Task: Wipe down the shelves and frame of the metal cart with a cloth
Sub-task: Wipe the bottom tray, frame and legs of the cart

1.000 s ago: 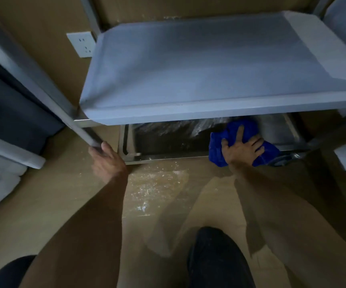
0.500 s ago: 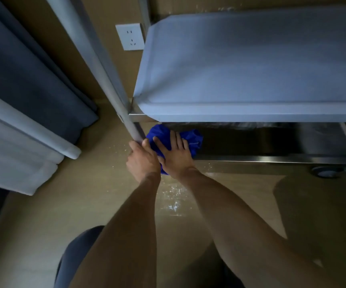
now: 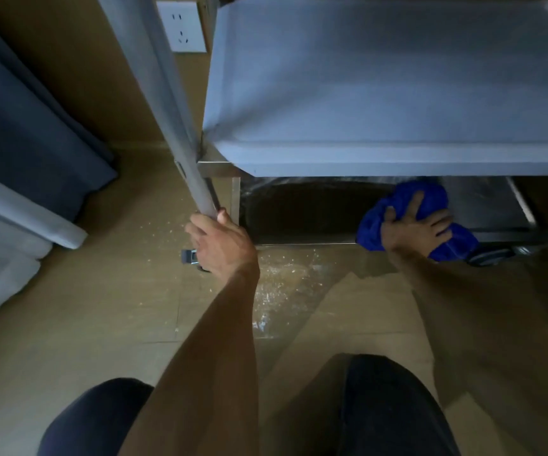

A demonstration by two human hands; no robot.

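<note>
Speckled floor (image 3: 282, 291); left hand (image 3: 223, 245) grips cart post (image 3: 167, 110); right hand (image 3: 414, 230), fingers spread, presses crumpled blue cloth (image 3: 407, 200).

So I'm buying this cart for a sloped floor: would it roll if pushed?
Probably: a caster shows under the bottom shelf. The left hand gripping the frame post may be steadying it while the right hand presses the cloth.

The cart's upper shelf (image 3: 381, 87) looks like brushed metal, smooth and matt. Its upright post (image 3: 164, 103) has the same dull metal finish, while the lower shelf (image 3: 299, 212) is shinier and reflective. The cloth (image 3: 427, 199) is soft, crumpled blue fabric. The floor (image 3: 101, 291) is smooth, faintly glossy, speckled with pale flecks.
</note>
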